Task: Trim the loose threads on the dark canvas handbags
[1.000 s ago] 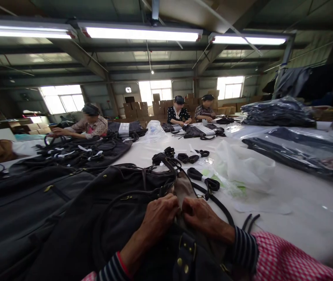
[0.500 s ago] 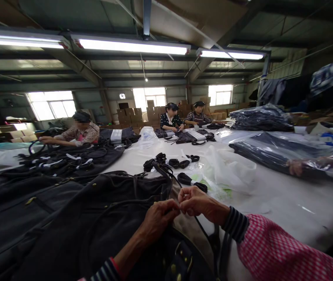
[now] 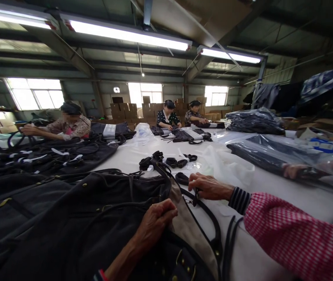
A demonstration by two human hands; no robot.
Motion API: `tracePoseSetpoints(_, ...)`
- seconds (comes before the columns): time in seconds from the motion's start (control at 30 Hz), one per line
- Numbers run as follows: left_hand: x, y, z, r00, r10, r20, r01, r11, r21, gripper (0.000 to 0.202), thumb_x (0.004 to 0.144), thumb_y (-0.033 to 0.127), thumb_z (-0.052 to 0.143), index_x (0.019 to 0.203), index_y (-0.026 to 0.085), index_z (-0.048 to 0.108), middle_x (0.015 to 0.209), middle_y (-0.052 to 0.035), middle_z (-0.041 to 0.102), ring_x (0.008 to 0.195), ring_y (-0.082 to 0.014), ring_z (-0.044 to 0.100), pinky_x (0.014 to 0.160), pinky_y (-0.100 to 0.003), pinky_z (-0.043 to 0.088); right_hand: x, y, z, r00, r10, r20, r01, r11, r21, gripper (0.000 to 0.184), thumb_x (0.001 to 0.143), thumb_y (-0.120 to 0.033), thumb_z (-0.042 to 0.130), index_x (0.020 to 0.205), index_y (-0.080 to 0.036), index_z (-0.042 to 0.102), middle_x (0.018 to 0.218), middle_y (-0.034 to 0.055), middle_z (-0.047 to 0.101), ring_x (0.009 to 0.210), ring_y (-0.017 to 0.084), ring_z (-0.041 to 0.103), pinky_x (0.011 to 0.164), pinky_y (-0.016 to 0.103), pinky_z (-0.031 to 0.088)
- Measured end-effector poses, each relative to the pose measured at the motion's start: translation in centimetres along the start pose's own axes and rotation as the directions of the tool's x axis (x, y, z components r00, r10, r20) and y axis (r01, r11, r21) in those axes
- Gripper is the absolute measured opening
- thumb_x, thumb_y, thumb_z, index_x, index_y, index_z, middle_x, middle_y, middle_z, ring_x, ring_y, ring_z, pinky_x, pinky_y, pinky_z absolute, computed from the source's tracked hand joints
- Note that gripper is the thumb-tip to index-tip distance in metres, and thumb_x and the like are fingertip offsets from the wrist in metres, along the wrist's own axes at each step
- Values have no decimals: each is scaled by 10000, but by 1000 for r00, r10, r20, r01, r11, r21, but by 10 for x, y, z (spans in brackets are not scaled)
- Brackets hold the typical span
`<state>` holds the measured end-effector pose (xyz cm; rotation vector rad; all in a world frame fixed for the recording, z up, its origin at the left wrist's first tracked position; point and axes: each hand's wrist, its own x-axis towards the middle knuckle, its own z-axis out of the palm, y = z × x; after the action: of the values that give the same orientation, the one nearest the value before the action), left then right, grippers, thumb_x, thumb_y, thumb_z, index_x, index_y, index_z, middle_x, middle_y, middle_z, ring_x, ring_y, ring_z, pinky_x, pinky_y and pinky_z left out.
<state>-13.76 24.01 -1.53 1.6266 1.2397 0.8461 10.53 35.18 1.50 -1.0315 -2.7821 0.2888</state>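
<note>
On the white tabletop point(image 3: 271, 187), three co-workers sit opposite; my left hand point(image 3: 156, 222) grips one black bag point(image 3: 96, 218) closed, my right hand point(image 3: 207, 186) pinches its strap clasp point(image 3: 194, 201).

Ceiling: dark beams point(image 3: 67, 70), sloped metal roof.
Light: long tube lamps point(image 3: 128, 34) overhead, lit; daylight from the far side.
Windows: three bright windows point(image 3: 34, 93) in the far wall.
Wall: grey, with a round clock point(image 3: 116, 89).
Furniture: long white table point(image 3: 274, 195).
Storage: stacked cartons point(image 3: 122, 110) by the far wall.
</note>
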Motion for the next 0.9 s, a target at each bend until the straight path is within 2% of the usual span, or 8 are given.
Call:
tracePoseSetpoints(0.07, 0, 0, 0, 1000, -9, -6, 9, 1000, -9, 268, 853, 415, 581, 759, 164, 577, 611, 46, 460, 589, -108, 388, 586, -244, 304, -3, 5, 8, 998, -25, 57, 29, 996, -79, 402, 712, 26, 505, 962, -221, 700, 1086, 59, 641, 1047, 227, 546, 800, 316, 418)
tracePoseSetpoints(0.2, 0, -2, 0, 999, -2, -35, 2, 1000, -6, 267, 851, 417, 585, 756, 168, 584, 601, 32, 518, 588, -118, 437, 589, -243, 328, 0, 11, 16, 998, -45, -52, 42, 998, -44, 259, 808, -25, 511, 870, -218, 672, 985, 44, 662, 1003, 217, 545, 848, 321, 414)
tracePoseSetpoints(0.37, 0, -2, 0, 997, -29, -70, 25, 998, -53, 258, 853, 414, 588, 762, 173, 576, 577, 23, 566, 547, -116, 456, 560, -236, 327, 12, 6, -9, 976, 62, -208, -36, 992, 124, 87, 836, -163, 574, 874, -194, 646, 857, 20, 646, 841, 193, 577, 776, 301, 410)
tracePoseSetpoints(0.5, -2, -1, 1, 994, -78, -79, 66, 989, -136, 239, 834, 405, 599, 777, 176, 563, 558, 24, 578, 499, -102, 424, 528, -225, 305, 9, -14, -19, 987, 91, -134, -62, 977, 202, 299, 755, -129, 547, 1009, -211, 682, 678, -43, 572, 627, 141, 509, 615, 273, 327)
tracePoseSetpoints(0.6, -1, -3, 2, 994, -70, -89, 57, 989, -134, 217, 831, 385, 593, 771, 178, 566, 550, 24, 580, 492, -105, 441, 533, -225, 311, 1, -24, -3, 995, 98, 27, -101, 926, 364, 517, 659, -94, 512, 1138, -202, 673, 627, -64, 497, 575, 127, 438, 559, 268, 289)
tracePoseSetpoints(0.67, 0, -5, 2, 993, -67, -93, 57, 993, -101, 202, 834, 369, 582, 764, 180, 572, 546, 23, 584, 494, -111, 452, 533, -228, 307, -4, -25, 13, 991, 107, 83, -133, 875, 466, 542, 633, -97, 499, 1140, -183, 669, 632, -65, 465, 577, 125, 406, 539, 265, 276)
tracePoseSetpoints(0.77, 2, -6, 2, 993, -64, -102, 60, 997, -39, 192, 833, 355, 567, 749, 183, 580, 546, 16, 592, 508, -123, 470, 529, -235, 294, -9, -24, 30, 986, 155, 66, -166, 823, 543, 495, 636, -109, 504, 1102, -174, 660, 648, -66, 433, 592, 123, 383, 533, 261, 264)
tracePoseSetpoints(0.9, 4, -7, 0, 993, -30, -112, 34, 999, 31, 190, 828, 343, 549, 735, 183, 591, 567, 13, 596, 540, -131, 486, 546, -240, 302, -9, -27, 32, 985, 170, -7, -139, 826, 546, 562, 585, -80, 500, 1114, -180, 661, 742, -41, 502, 674, 131, 432, 577, 249, 302)
